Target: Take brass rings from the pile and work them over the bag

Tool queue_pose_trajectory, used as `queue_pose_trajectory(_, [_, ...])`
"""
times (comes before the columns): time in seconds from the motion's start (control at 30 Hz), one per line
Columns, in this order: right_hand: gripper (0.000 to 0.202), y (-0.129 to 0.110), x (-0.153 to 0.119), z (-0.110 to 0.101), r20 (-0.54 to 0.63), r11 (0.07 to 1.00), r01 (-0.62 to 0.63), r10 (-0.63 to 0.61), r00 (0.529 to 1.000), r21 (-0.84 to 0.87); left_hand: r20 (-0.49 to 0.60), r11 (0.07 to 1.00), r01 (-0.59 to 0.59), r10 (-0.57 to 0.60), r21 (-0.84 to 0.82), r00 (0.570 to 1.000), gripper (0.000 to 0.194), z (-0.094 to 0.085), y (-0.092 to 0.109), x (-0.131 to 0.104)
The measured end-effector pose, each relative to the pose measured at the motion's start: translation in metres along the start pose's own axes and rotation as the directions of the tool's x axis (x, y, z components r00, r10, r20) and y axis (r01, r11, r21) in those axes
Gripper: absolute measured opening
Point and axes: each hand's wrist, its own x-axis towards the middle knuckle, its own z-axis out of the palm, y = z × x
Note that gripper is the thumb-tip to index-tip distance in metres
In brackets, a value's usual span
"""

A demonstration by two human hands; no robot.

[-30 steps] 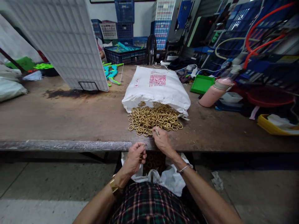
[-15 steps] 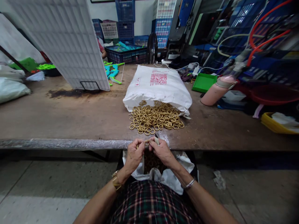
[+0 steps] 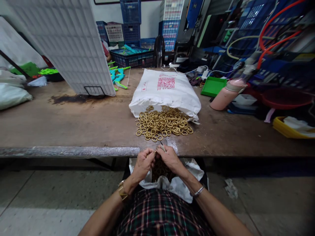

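Just off the table's front edge, my left hand (image 3: 144,164) is closed in a pinch on a brass ring, of which only a little shows. My right hand (image 3: 169,159) is wrapped round a small knife (image 3: 163,148), its dark tip pointing up and left. The fingertips of both hands nearly meet. Beyond them a pile of brass rings (image 3: 164,124) spills from the mouth of a white sack (image 3: 166,90) lying on the table. Below my hands, an open white bag (image 3: 180,188) on my lap holds more rings (image 3: 159,170).
On the wooden table (image 3: 73,127) stand a tall white panel (image 3: 71,49) at left and a pink bottle (image 3: 225,96) at right. Near them are a green tray (image 3: 213,87) and a yellow tray (image 3: 286,127). A person's arm shows behind the panel.
My left fingers have closed further over the ring, which shows less. The knife in my right hand has tilted and moved slightly left.
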Motion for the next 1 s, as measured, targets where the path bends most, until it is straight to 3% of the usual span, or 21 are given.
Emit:
queue_pose_trajectory(0.2, [0.026, -0.001, 0.000, -0.002, 0.014, 0.999, -0.019, 0.018, 1.000, 0.044, 0.074, 0.986, 0.062, -0.051, -0.153, 0.996, 0.032, -0.001, 0.001, -0.001])
queue_pose_trajectory(0.33, [0.026, 0.002, -0.002, -0.005, -0.027, 0.990, 0.063, -0.067, 0.997, -0.127, 0.054, 0.980, 0.042, -0.032, -0.193, 0.998, 0.032, -0.001, 0.000, 0.000])
queue_pose_trajectory(0.47, [0.018, 0.004, -0.008, -0.005, 0.074, 0.871, 0.185, -0.170, 0.983, -0.455, 0.011, 0.987, 0.017, -0.016, -0.159, 1.000, 0.033, -0.001, 0.000, 0.001])
queue_pose_trajectory(0.6, [0.019, -0.001, -0.013, -0.003, 0.123, 0.733, 0.189, -0.143, 0.982, -0.654, 0.004, 0.992, 0.006, -0.005, -0.124, 1.000, 0.034, -0.001, -0.001, 0.002])
queue_pose_trajectory(0.77, [0.023, -0.009, -0.013, -0.003, 0.141, 0.641, 0.168, -0.094, 0.986, -0.749, -0.016, 0.998, -0.034, 0.033, -0.054, 0.999, 0.033, -0.004, -0.004, 0.001])
queue_pose_trajectory(1.0, [0.024, -0.012, -0.015, -0.001, 0.155, 0.603, 0.157, -0.056, 0.986, -0.782, -0.030, 0.998, -0.053, 0.052, -0.035, 0.998, 0.035, -0.005, -0.006, 0.001])
